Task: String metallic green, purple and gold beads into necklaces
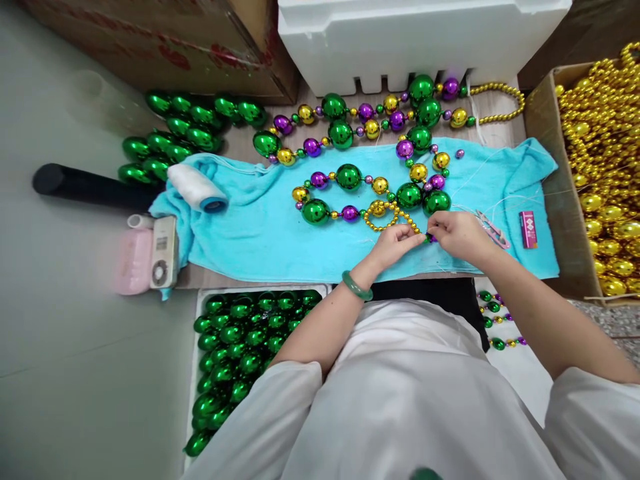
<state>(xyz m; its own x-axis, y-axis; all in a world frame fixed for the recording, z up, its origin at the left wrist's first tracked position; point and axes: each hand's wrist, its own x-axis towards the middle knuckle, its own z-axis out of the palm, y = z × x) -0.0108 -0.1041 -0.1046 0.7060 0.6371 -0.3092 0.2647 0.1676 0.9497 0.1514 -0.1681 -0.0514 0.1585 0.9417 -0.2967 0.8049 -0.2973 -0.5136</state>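
Both my hands meet over the near part of a turquoise towel [250, 247], fingers pinched together at one end of a bead necklace [349, 177]. My left hand [397, 245] grips the strand beside a small green bead, where the little gold beads [383, 217] end. Close against it, my right hand [457, 233] is closed at a purple bead; the thread there is too fine to make out. The necklace, of large green, purple and gold beads, lies looped on the towel beyond my hands. Right of my hand are pink-handled snips [493, 230] and a small magenta box [528, 230].
A finished-looking bead strand [341, 133] lies along the back, before a white foam box [425, 40]. Left are a thread spool [197, 188], green beads [175, 137] and a small device [164, 253]. A carton of gold beads [607, 167] stands right; a tray of green beads [250, 333] sits near-left.
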